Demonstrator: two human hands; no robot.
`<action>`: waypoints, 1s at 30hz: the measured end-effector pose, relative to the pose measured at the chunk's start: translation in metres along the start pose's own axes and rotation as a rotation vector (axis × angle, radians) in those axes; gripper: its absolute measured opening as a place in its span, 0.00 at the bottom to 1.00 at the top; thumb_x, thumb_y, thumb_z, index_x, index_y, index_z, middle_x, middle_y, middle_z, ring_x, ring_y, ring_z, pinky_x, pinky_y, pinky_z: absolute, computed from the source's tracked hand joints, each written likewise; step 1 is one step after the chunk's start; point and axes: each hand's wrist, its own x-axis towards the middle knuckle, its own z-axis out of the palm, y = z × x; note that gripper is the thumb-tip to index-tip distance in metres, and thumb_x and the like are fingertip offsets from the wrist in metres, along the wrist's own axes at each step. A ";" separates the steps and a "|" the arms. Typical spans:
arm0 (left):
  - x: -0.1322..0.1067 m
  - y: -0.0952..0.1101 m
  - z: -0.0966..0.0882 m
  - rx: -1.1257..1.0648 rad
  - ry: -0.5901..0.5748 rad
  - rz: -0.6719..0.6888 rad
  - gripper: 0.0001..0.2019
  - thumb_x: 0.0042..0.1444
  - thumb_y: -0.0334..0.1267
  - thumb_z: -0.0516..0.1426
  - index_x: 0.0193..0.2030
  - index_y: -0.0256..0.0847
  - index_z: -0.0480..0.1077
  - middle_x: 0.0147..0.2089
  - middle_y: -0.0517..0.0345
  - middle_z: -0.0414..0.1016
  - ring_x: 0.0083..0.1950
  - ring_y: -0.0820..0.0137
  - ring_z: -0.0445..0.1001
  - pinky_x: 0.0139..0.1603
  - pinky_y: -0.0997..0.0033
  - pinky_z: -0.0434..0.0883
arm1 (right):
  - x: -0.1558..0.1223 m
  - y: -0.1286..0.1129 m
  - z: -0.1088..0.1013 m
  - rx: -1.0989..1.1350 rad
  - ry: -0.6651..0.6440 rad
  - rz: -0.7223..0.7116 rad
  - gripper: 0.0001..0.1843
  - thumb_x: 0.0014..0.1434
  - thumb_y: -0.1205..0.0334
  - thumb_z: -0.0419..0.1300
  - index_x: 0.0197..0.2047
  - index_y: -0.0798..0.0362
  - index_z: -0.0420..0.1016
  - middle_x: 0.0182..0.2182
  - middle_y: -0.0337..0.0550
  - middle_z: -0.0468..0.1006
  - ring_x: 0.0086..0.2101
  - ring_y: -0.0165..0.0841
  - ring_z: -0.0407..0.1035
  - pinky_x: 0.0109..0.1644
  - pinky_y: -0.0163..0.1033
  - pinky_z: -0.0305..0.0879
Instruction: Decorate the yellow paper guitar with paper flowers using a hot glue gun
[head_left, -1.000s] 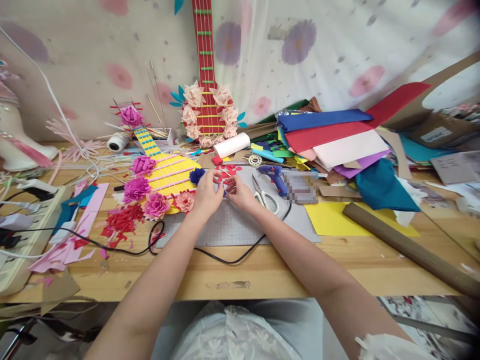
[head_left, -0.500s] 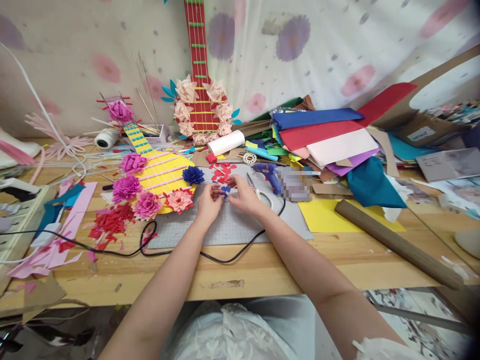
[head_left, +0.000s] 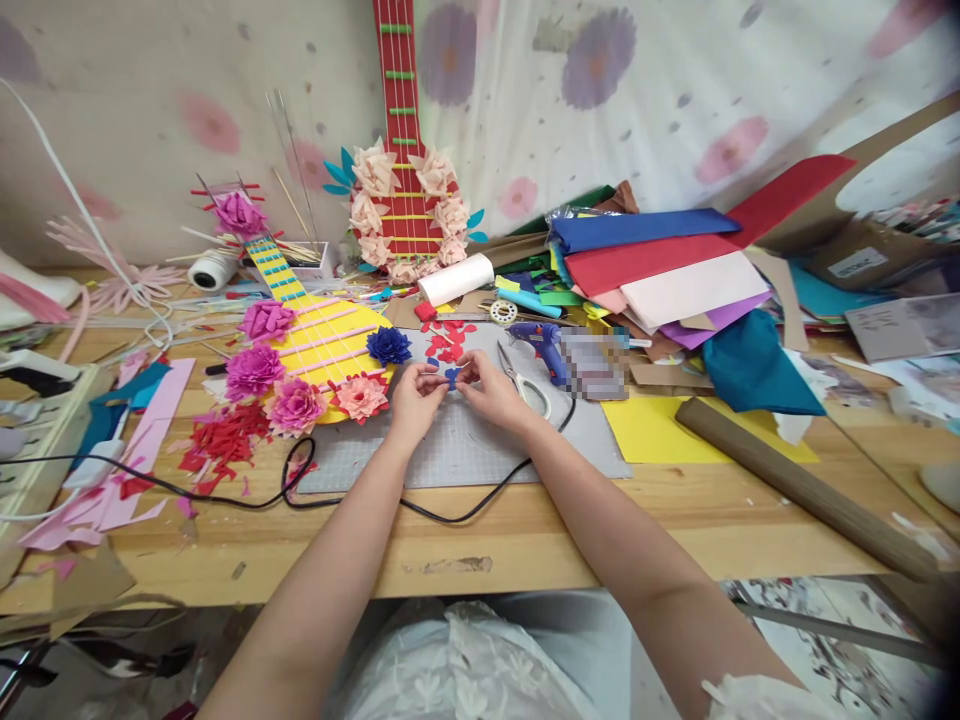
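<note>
Between my fingertips is a small piece of blue paper (head_left: pixel 451 377), above the grey cutting mat (head_left: pixel 450 450). My left hand (head_left: pixel 417 400) pinches it from the left, and my right hand (head_left: pixel 489 390) has its fingers closed on it from the right. Just beyond my hands lie cut red paper petals (head_left: pixel 448 340). A dark blue paper flower (head_left: pixel 389 345) sits on the edge of the yellow paper guitar (head_left: pixel 322 345), left of my left hand. White-handled scissors (head_left: pixel 534 396) rest by my right hand, with a blue glue gun (head_left: pixel 541 345) behind them.
A red paper guitar (head_left: pixel 405 215) with peach flowers leans at the back. Coloured paper sheets (head_left: pixel 675 260) are piled to the right, near a brown paper roll (head_left: pixel 802 485). Red scraps (head_left: pixel 225 440) lie left, and a black cord (head_left: pixel 457 518) crosses the mat's front edge.
The view has shifted slightly. My fingertips have drawn a little closer together around the blue paper, which both hands keep holding in about the same place.
</note>
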 end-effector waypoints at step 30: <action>0.004 0.001 0.004 -0.031 0.187 -0.080 0.12 0.41 0.28 0.60 0.32 0.40 0.62 0.28 0.61 0.72 0.28 0.72 0.73 0.22 0.76 0.70 | -0.013 0.048 -0.076 -0.032 0.403 0.354 0.24 0.52 0.45 0.56 0.43 0.56 0.72 0.31 0.47 0.78 0.28 0.34 0.69 0.35 0.41 0.66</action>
